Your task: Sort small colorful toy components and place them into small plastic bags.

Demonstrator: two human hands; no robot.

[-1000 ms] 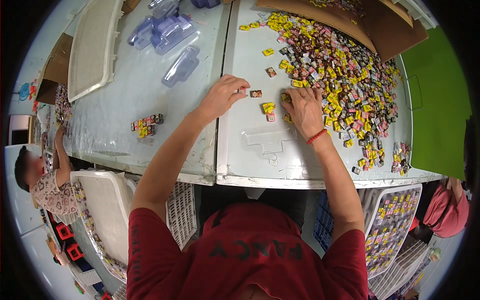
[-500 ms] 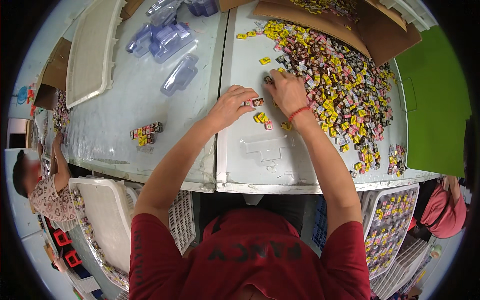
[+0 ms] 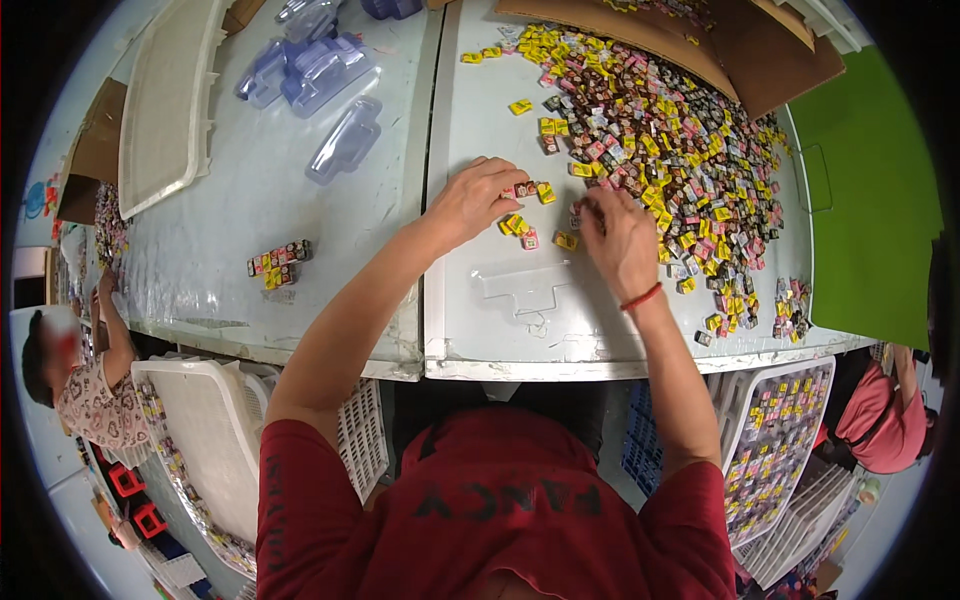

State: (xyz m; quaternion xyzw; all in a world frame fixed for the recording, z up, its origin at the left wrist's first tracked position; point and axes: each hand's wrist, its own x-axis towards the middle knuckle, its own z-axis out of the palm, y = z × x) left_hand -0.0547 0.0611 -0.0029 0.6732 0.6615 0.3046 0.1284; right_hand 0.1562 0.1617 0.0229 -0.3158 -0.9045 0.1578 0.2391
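Note:
My left hand (image 3: 472,208) pinches the left end of a short row of small printed cubes (image 3: 528,190), pink, brown and yellow, on the white table. To its right, my right hand (image 3: 622,245) has its fingertips closed on a dark small cube (image 3: 577,212) near the edge of the big heap. A few loose yellow and pink cubes (image 3: 528,238) lie between the hands. Closer to me sits a clear T-shaped plastic tray (image 3: 520,288). The heap of mixed cubes (image 3: 680,150) spreads beyond my right hand.
A cardboard box (image 3: 770,70) lies behind the heap. On the left table are a grouped set of cubes (image 3: 280,262) and clear bluish plastic trays (image 3: 343,140). White crates (image 3: 205,440) stand below the table edge. A co-worker (image 3: 95,385) works at far left, another (image 3: 885,425) at right.
My right hand has moved right and toward me, to the heap's near-left edge. A yellow cube now stands at the right end of the row by my left hand.

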